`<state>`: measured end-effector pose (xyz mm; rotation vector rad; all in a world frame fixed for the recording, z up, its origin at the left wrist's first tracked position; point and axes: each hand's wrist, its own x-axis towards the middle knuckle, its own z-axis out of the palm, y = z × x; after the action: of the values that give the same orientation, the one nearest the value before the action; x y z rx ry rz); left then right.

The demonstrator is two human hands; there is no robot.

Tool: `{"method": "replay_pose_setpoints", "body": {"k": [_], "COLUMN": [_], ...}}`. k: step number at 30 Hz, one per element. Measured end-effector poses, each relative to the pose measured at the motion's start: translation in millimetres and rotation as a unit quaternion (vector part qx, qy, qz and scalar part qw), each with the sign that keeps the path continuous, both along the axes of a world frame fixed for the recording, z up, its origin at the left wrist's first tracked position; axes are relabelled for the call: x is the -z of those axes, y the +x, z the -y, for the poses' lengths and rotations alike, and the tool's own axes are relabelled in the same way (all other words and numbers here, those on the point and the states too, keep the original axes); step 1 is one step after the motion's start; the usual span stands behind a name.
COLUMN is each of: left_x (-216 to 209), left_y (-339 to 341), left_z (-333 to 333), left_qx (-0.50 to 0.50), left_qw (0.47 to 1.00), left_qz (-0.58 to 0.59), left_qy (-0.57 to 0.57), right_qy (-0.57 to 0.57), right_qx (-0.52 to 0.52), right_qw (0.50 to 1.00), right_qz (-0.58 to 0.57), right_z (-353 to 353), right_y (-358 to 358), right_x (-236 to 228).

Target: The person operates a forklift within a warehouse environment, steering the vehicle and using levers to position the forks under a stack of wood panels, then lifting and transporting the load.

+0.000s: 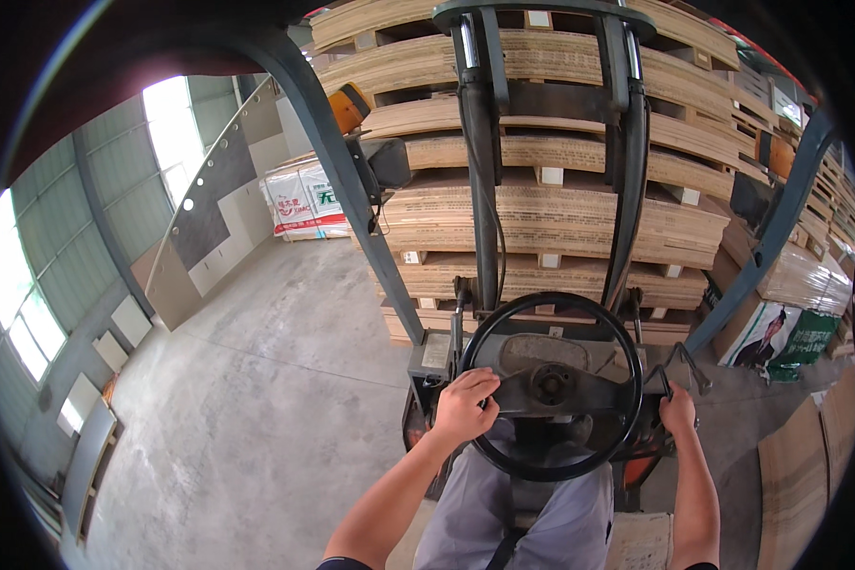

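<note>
I sit at a forklift, with its round black steering wheel (pixel 629 418) in front of me. My left hand (pixel 465 404) is closed on the left side of the wheel, fingers curled over the rim. To the right of the wheel, my right hand (pixel 677 410) grips a dark control lever (pixel 666 380). Beyond the wheel rises the black mast (pixel 484 190), and behind it stand stacked wooden boards (pixel 560 214) in several layers parted by spacers. Whether the forks are under the stack is hidden.
Wrapped board packs stand at the far left (pixel 304 201) and at the right (pixel 779 323). Large panels (pixel 209 218) lean along the left side. Brown boards (pixel 798 475) lie close by on the right. Grey concrete floor (pixel 247 380) spreads out to the left.
</note>
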<state>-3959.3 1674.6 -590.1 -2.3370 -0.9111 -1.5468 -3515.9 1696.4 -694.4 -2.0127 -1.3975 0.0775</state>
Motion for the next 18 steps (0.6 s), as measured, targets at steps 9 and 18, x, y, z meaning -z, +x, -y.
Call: {"method": "replay_pose_setpoints", "body": {"k": [9, 18], "left_x": [2, 4], "left_y": [-3, 1], "left_z": [-3, -2], "left_qx": [0.001, -0.004], "left_qw": [1.000, 1.000], "left_qz": [0.003, 0.012], "left_qy": [-0.006, -0.022], "right_qy": [-0.022, -0.049], "right_qx": [-0.043, 0.018], "right_qw": [0.989, 0.986], "right_qz": [0.143, -0.158], "right_z": [-20, -36], "right_y": [-1, 75], "right_x": [-39, -43]}}
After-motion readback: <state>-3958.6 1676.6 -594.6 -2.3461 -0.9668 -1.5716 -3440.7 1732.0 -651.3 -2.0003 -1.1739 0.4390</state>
